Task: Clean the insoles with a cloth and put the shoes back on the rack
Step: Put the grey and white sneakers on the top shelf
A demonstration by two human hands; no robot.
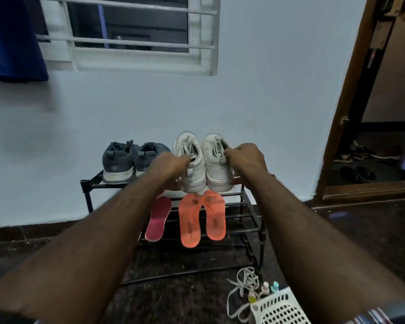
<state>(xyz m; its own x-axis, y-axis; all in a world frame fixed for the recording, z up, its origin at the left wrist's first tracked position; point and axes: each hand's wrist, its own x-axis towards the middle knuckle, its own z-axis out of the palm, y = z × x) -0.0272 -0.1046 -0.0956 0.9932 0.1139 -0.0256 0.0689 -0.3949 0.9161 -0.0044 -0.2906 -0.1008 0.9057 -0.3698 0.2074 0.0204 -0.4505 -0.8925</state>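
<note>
While each hand grips one, white shoes (204, 160) top the rack (248, 202).

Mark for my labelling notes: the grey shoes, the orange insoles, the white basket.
grey shoes (117, 160): head view, heel of the left one.
orange insoles (189, 220): head view, middle of the left one.
white basket (278, 308): head view, perforated wall.

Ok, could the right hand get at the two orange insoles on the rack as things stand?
Probably not yet: the right hand grips a white shoe. The orange insoles lie uncovered just below, so once the grip is freed the way looks open.
</note>
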